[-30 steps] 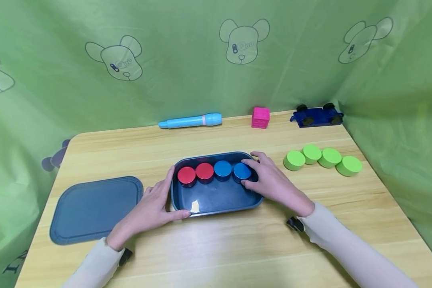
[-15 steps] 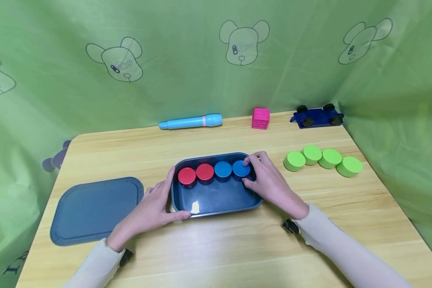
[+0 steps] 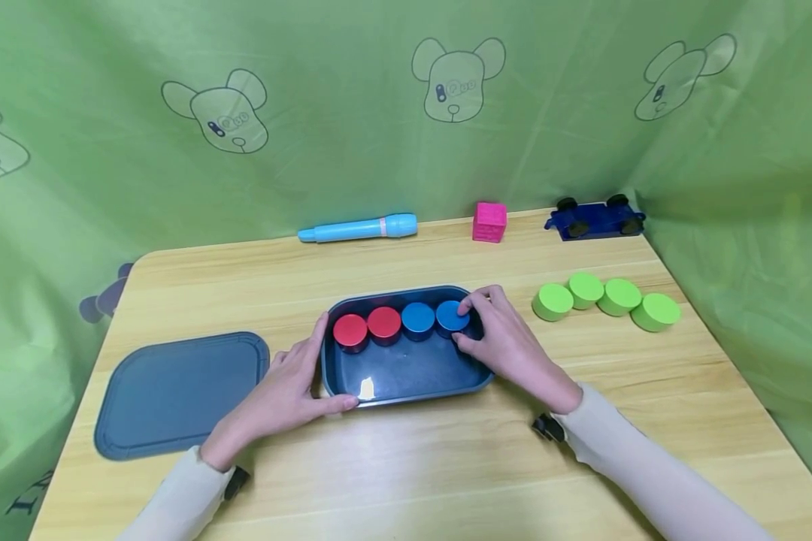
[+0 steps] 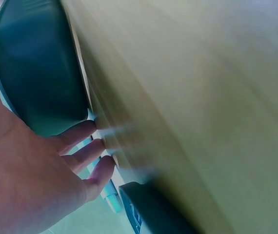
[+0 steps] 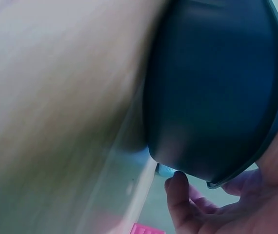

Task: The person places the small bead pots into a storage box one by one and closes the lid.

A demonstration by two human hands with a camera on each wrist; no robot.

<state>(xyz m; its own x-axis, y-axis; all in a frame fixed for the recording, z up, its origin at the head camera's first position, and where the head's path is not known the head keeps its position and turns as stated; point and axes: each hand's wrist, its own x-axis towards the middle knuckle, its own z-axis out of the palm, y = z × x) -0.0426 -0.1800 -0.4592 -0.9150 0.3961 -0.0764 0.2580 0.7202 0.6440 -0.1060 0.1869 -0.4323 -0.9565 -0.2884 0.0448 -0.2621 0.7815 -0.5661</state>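
Observation:
In the head view a dark blue-grey plastic container holds a row of two red round blocks and two blue round blocks along its far side. My left hand holds the container's left end, thumb on the near rim and index finger along the left rim. Thumb and index finger of my right hand pinch the rightmost blue round block inside the container. In the left wrist view the container's outer wall lies by the fingers. The right wrist view shows its other end.
A flat dark lid lies at the left. Several green round blocks stand in a line at the right. Along the back are a light blue toy microphone, a pink cube and a blue toy car base. A green curtain surrounds the table.
My right hand has shifted slightly left, and its index finger now bends over the top of the rightmost blue block, which sits a little further left. The left hand keeps its place.

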